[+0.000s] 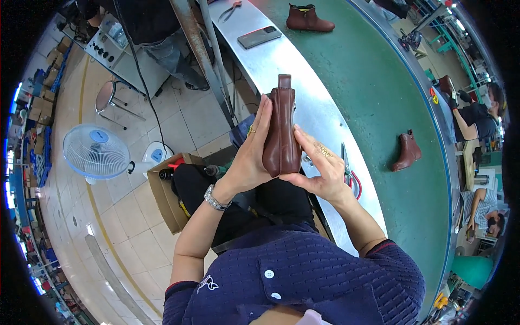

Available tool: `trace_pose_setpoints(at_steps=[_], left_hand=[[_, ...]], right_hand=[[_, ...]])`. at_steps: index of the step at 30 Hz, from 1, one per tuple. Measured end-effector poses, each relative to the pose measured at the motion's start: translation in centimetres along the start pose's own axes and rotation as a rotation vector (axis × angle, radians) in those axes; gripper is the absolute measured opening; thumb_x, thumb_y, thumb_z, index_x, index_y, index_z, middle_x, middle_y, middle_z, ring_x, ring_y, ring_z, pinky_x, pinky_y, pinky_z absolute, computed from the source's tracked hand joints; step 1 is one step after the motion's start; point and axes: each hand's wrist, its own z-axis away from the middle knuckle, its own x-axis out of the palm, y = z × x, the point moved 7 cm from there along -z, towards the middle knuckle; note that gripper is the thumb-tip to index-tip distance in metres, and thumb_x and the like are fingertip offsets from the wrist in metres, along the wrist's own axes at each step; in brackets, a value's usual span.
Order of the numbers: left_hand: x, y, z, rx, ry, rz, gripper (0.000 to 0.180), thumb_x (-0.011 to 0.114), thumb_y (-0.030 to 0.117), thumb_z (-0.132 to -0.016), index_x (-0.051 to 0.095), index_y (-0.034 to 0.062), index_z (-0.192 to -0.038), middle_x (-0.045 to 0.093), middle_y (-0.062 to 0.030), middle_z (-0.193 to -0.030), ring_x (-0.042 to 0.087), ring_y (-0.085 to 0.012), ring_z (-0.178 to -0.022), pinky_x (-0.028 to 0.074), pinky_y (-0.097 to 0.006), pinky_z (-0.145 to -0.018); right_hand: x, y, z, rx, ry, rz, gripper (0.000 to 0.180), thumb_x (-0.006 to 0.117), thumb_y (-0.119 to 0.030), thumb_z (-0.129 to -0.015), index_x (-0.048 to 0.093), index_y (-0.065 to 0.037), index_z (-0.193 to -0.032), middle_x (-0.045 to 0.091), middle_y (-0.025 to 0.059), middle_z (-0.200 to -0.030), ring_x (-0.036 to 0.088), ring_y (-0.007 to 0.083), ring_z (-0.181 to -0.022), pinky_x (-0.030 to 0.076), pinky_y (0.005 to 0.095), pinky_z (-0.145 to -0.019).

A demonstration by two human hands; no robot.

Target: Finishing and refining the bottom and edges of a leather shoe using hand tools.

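A brown leather ankle boot [281, 132] is held up in front of me, with its pull tab pointing away from me. My left hand [252, 146] lies along the boot's left side, fingers straight and pressed to the leather. On the other side, my right hand [322, 168] grips it, with the thumb under the near end and the fingers against its flank. Beyond the right hand, scissors with red handles [355, 184] lie on the metal table edge [325, 108].
On the green belt to the right stand a brown boot [407, 150] and, farther off, another boot [310, 18]. A phone [259, 37] and pliers [231, 11] lie on the metal strip. At left are a fan [96, 151], a stool [106, 97] and a cardboard box [165, 203]. Other people work nearby.
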Motion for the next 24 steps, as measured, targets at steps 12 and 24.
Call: trace_pose_setpoints(at_steps=[12, 24], left_hand=[[-0.2, 0.9, 0.9, 0.036, -0.033, -0.160, 0.135, 0.092, 0.026, -0.059, 0.000, 0.0133, -0.156, -0.003, -0.0132, -0.162, 0.017, -0.0292, -0.148, 0.030, -0.043, -0.115], [0.9, 0.1, -1.7, -0.169, 0.031, 0.529, 0.098, 0.077, 0.036, -0.082, 0.017, 0.0159, -0.156, 0.043, -0.0119, -0.140, 0.050, -0.0199, -0.118, 0.040, -0.035, -0.103]], right_hand=[[-0.6, 2.7, -0.6, 0.323, -0.022, -0.463, 0.081, 0.083, -0.032, -0.074, 0.046, -0.002, -0.140, 0.047, 0.0192, -0.140, 0.051, 0.0308, -0.126, 0.049, 0.0414, -0.097], [0.8, 3.5, -2.8, 0.506, -0.462, -0.637, 0.109, 0.090, -0.034, -0.065, 0.028, -0.008, -0.151, 0.026, 0.0144, -0.154, 0.033, 0.0318, -0.140, 0.043, 0.0492, -0.105]])
